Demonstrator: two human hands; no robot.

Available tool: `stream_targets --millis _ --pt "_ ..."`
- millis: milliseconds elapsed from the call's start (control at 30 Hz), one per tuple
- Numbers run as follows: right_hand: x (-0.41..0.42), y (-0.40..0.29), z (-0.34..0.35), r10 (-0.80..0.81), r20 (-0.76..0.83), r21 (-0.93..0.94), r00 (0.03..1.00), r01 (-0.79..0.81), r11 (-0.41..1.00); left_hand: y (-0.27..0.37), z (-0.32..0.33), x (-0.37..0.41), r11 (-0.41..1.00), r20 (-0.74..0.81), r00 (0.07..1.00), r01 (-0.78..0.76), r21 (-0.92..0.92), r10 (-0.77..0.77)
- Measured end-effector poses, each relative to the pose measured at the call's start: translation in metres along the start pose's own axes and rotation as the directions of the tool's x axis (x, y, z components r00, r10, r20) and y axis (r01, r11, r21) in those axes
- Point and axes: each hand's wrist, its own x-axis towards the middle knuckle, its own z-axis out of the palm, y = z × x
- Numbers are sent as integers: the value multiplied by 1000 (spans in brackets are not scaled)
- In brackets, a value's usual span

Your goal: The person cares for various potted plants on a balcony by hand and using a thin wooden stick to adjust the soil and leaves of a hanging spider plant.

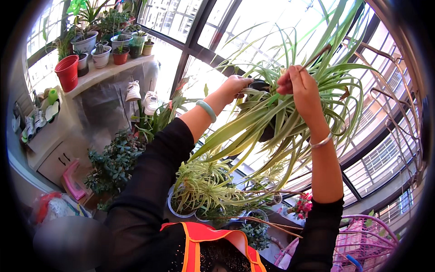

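Note:
A spider plant (pixel 251 125) with long green-and-cream leaves hangs in a dark plastic pot (pixel 260 85) in front of the window, at the upper right. My left hand (pixel 236 86), a pale green bangle on its wrist, pinches the pot's rim from the left. Over the plant's crown, my right hand (pixel 300 85) grips a thin brown stick (pixel 317 56) that points up and to the right. Leaves cover much of the pot, and what lies under my right fingers is hidden.
Potted plants, among them a red pot (pixel 66 72), crowd a ledge (pixel 112 73) at upper left. White sneakers (pixel 133 91) hang below it. More spider plants (pixel 207 185) stand beneath my arms. Metal hanging bars (pixel 397 91) curve at right, above a pink wicker frame (pixel 365 238).

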Motion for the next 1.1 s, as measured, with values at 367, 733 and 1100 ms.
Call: stream_targets --millis 367,733,1100 --pt "-1 -23 -16 73 -79 -112 994 -81 990 -8 41 -60 994 288 957 54 -94 -25" --pt "-8 32 11 29 121 -384 992 19 923 -16 55 -69 964 240 966 -27 -264 93" --pt "-9 -14 -9 160 65 -141 985 -150 979 -3 53 -87 963 218 974 4 -270 57"
